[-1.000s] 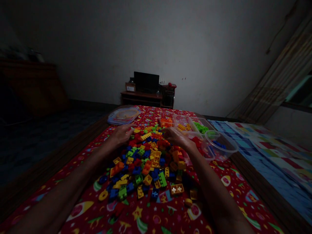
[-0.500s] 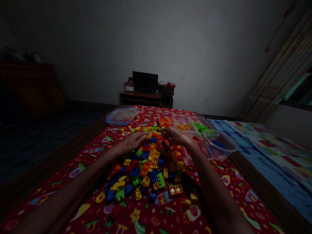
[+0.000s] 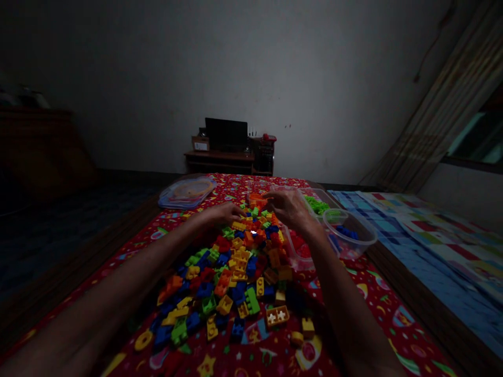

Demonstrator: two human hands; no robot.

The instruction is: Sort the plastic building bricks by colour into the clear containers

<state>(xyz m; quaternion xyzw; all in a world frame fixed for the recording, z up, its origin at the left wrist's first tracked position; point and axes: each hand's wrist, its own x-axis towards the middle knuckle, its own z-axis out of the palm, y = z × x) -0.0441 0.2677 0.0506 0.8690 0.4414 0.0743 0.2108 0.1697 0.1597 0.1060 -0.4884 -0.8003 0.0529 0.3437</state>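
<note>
A heap of small plastic bricks (image 3: 231,267) in red, blue, yellow, green and orange lies on a red patterned cloth (image 3: 353,293). My left hand (image 3: 222,213) rests palm down on the far left of the heap, fingers curled over the bricks. My right hand (image 3: 288,207) hovers over the heap's far right, fingers bent as in a pinch; what it holds is too dark to tell. Beside it stand clear tubs: one with red bricks (image 3: 301,246), one with blue (image 3: 348,233), one with green (image 3: 316,204).
A clear lid (image 3: 186,191) lies at the far left of the cloth. A checked mat (image 3: 424,241) covers the floor to the right. A low desk with a dark monitor (image 3: 226,136) stands against the back wall. The room is dim.
My right hand has lifted and moved farther away, towards the tubs. My left hand has slid right along the heap's far edge. The view has shifted slightly.
</note>
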